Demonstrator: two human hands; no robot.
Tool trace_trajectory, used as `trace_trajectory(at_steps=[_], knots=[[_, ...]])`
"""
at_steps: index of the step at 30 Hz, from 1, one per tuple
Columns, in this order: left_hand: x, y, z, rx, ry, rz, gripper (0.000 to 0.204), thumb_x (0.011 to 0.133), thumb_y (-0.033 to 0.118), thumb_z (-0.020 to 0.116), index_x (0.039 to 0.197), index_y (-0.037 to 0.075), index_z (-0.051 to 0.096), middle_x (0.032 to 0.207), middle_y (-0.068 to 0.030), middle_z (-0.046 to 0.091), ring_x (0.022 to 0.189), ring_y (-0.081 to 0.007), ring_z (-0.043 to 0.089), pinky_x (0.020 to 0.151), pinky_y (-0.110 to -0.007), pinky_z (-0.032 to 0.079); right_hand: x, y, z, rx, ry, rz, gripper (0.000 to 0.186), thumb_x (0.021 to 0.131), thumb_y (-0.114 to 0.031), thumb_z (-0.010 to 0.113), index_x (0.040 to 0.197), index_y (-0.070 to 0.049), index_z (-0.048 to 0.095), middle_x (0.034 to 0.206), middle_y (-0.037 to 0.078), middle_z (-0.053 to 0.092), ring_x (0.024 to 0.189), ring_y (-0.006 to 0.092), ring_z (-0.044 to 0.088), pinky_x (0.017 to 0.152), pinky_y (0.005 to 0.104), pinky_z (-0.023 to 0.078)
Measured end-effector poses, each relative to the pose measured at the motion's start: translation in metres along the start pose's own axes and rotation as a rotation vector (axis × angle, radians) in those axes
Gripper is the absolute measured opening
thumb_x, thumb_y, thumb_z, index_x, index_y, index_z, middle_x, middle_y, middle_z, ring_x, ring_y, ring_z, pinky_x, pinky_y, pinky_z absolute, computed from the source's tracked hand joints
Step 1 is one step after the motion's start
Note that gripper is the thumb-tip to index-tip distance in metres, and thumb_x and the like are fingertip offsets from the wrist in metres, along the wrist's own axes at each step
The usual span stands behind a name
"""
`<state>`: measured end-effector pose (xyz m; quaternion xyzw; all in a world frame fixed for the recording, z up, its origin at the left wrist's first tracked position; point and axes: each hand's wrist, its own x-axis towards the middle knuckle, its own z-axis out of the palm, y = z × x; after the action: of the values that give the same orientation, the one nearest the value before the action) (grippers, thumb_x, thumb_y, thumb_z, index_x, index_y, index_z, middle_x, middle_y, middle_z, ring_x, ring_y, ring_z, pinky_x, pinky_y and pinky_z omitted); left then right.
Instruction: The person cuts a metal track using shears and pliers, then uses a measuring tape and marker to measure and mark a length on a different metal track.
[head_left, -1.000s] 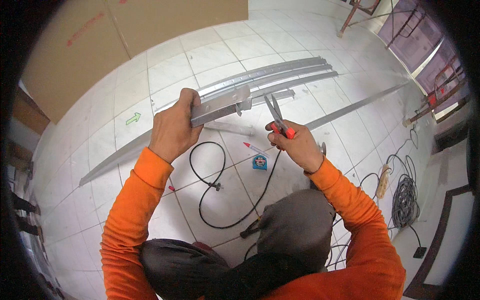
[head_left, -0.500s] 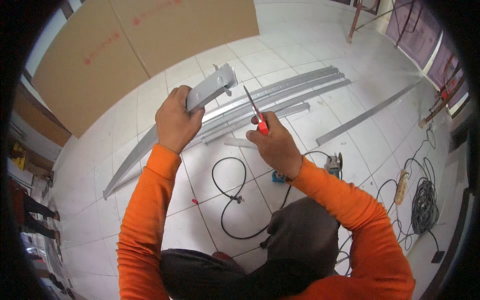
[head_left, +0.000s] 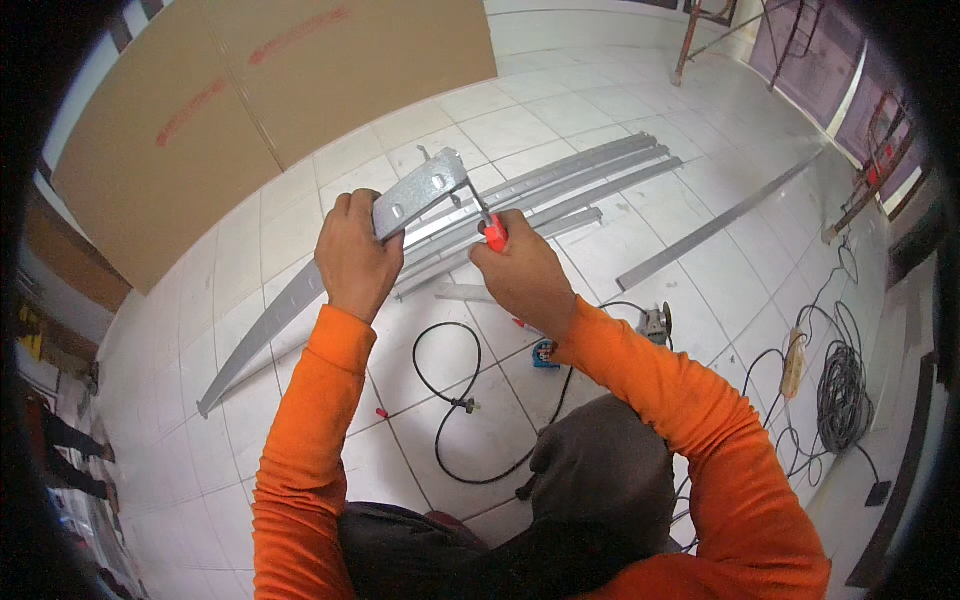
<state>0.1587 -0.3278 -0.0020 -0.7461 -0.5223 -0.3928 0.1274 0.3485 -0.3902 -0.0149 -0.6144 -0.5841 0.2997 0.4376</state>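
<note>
- Writing: red print runs across the brown board [head_left: 350, 85], too blurred to read; a small label on the blue tape measure [head_left: 544, 353] is likewise illegible at this size.
- Left hand [head_left: 358, 255]: closed firmly about the near end of a metal channel [head_left: 418, 192], thumb on its right side, fingers curled at its left.
- The channel is held above the floor in front of the person, its free end pointing up and to the right. Grey and dull-bright, it has a flat broad face with two shiny raised spots; small bent tabs project near the free end.
- Right hand [head_left: 525, 270]: wrapped around the red handles of metal snips [head_left: 495, 232]. The slim grey blades lie at the channel's free end; their degree of opening, and whether they touch the metal, cannot be told.
- Floor: glossy, pale square tiles [head_left: 310, 455] bear long, thin metal profiles [head_left: 570, 165], one with a row of evenly spaced marks.
- Nearer the person: a looped black cable [head_left: 439, 450] with a plug, a small red cap [head_left: 382, 413], and a grinder [head_left: 657, 325] with a dark round disc.
- Right: black cord [head_left: 843, 400] in a dense coil beside an elongated tan socket block [head_left: 795, 365].
</note>
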Motion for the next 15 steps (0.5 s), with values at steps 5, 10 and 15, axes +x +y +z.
trace_trajectory(at_steps=[5, 10, 15], knots=[[-0.0007, 0.0034, -0.0019, 0.032, -0.013, -0.004, 0.034, 0.072, 0.011, 0.073, 0.103, 0.008, 0.059, 0.096, -0.0128, 0.062, 0.089, -0.0366, 0.062, 0.075, -0.044, 0.05, -0.0011, -0.0039, 0.0077, 0.01, 0.013, 0.039, 0.045, 0.084, -0.02, 0.06, 0.117, 0.008, 0.048, 0.096, 0.027, 0.064, 0.09, 0.0403, 0.065, 0.081, 0.045, 0.05], [-0.0017, 0.002, -0.0036, 0.046, 0.062, -0.003, 0.033, 0.07, 0.007, 0.073, 0.1, 0.007, 0.059, 0.094, -0.0117, 0.06, 0.088, -0.0339, 0.06, 0.075, -0.043, 0.05, 0.0039, -0.0072, 0.0069, 0.002, 0.034, 0.01, 0.041, 0.082, -0.018, 0.061, 0.113, 0.007, 0.05, 0.101, 0.026, 0.062, 0.095, 0.041, 0.064, 0.083, 0.0455, 0.05], [-0.0015, 0.003, -0.0003, 0.031, 0.072, 0.012, 0.033, 0.07, 0.006, 0.073, 0.099, 0.007, 0.059, 0.094, -0.0114, 0.06, 0.087, -0.0338, 0.06, 0.074, -0.042, 0.05, 0.0062, -0.0026, 0.0065, 0.012, 0.066, -0.064, 0.039, 0.082, -0.017, 0.062, 0.112, 0.006, 0.052, 0.104, 0.026, 0.062, 0.095, 0.0423, 0.063, 0.085, 0.0475, 0.05]])
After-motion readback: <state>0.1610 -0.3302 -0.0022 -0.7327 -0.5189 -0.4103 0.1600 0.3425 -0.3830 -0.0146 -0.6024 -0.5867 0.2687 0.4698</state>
